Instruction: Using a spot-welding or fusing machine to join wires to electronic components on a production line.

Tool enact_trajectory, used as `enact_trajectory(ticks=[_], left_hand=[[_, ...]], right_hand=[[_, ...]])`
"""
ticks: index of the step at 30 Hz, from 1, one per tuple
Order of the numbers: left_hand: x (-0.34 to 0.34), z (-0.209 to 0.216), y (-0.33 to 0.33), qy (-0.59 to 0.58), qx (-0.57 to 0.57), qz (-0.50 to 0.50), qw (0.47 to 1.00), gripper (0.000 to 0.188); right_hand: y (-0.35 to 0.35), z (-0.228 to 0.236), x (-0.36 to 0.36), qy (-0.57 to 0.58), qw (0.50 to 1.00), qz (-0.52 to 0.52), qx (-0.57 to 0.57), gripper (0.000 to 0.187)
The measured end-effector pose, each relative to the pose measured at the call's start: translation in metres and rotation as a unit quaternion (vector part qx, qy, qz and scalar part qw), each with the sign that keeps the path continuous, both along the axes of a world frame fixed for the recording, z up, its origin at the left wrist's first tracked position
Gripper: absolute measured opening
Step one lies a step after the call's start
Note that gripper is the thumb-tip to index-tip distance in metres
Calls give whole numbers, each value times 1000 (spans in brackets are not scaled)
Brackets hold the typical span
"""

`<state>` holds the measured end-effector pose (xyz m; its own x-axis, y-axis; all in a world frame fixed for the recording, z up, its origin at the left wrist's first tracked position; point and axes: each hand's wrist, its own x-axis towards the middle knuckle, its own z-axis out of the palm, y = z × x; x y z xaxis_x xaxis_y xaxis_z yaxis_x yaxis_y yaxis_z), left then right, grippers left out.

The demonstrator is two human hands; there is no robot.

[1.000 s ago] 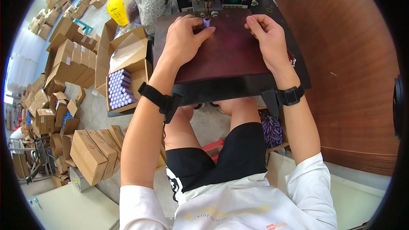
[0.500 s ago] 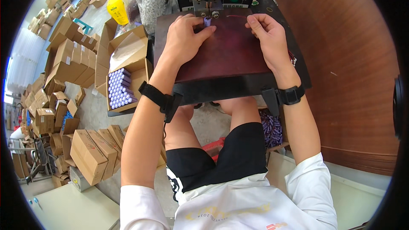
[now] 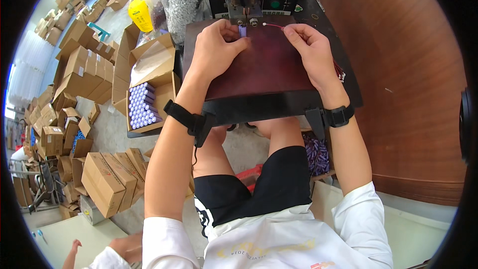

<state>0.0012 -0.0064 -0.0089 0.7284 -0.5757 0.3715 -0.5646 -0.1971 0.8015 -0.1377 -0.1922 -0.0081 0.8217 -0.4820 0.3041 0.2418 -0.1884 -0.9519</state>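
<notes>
A small purple cylindrical battery cell (image 3: pixel 243 31) stands on a dark red work board (image 3: pixel 264 69), just under the metal head of a black bench machine (image 3: pixel 244 6). My left hand (image 3: pixel 219 47) is closed on the cell, its curled fingers on the left side and its thumb on the near side. The fingertips behind the cell are partly hidden. To the right, my right hand (image 3: pixel 312 52) pinches a thin red wire lead (image 3: pixel 275 25) between thumb and forefinger. The lead's small white end points left toward the machine head.
An open carton (image 3: pixel 169 97) of upright purple cells (image 3: pixel 142 107) stands left of the board. More wired cells (image 3: pixel 316 154) lie below the table's right side. A wooden panel (image 3: pixel 408 89) borders the right. Cartons (image 3: pixel 104 184) crowd the left floor. Another person's hand (image 3: pixel 75 245) shows lower left.
My right hand has moved slightly left and down, and more of the red lead shows. My left thumb has slid lower beside the cell. Another person's arms have come in at lower left.
</notes>
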Motion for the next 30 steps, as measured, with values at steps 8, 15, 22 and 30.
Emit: enact_trajectory(ticks=[8, 15, 22, 30], left_hand=[[0, -2, -1, 45, -11, -3, 999, 33], [-6, 5, 2, 10, -11, 39, 999, 32], [-10, 12, 4, 11, 22, 49, 998, 31], [-4, 4, -1, 7, 39, 24, 999, 32]], right_hand=[[-2, 2, -1, 6, 1000, 24, -5, 23], [0, 2, 2, 35, 995, 5, -90, 24], [0, 3, 2, 13, 996, 40, -81, 31], [1, 12, 3, 42, 997, 57, -7, 30]])
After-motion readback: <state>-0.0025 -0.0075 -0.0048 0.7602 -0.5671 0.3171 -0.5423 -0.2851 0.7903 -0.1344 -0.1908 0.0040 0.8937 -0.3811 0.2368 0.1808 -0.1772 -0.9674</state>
